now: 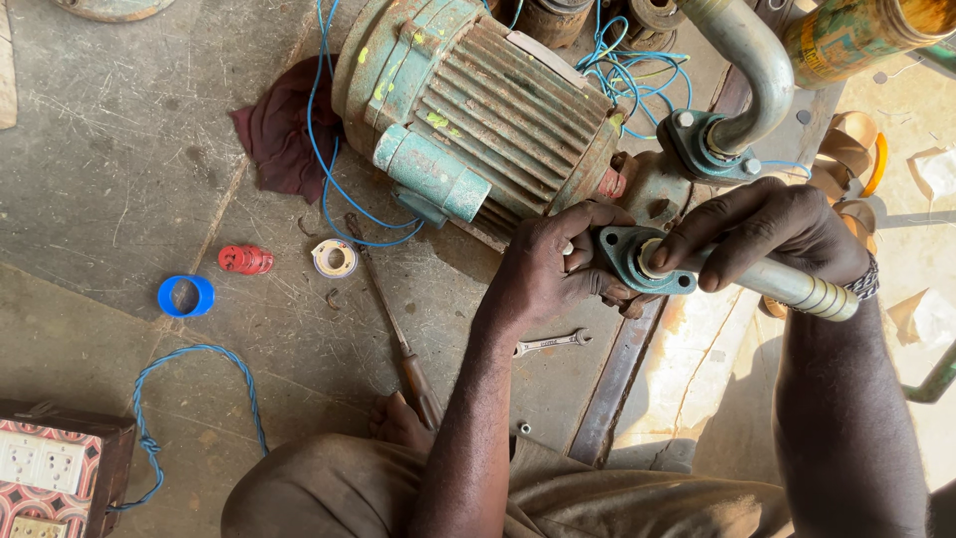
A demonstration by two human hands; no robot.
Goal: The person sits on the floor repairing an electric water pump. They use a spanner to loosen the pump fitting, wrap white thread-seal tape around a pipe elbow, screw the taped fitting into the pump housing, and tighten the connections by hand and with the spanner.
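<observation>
Steel pipe (797, 286) gripped by right hand (772, 229); left hand (548, 269) clasps its flange (627, 254) beside rusty motor (478, 110).

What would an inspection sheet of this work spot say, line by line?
Surface: worn concrete floor, scratched and dusty.
Job's things: rusty green motor lying on its side; flanged pipe held at its end; a second bent pipe bolted on above.
Clutter: spanner, screwdriver, tape roll, blue ring, red plug, dark rag.
Fingers: left hand grips the flange; right hand wraps the pipe.
Cables: blue wire loops round the motor; a twisted blue cable runs to a socket box.
Surroundings: cardboard scraps at right.
</observation>
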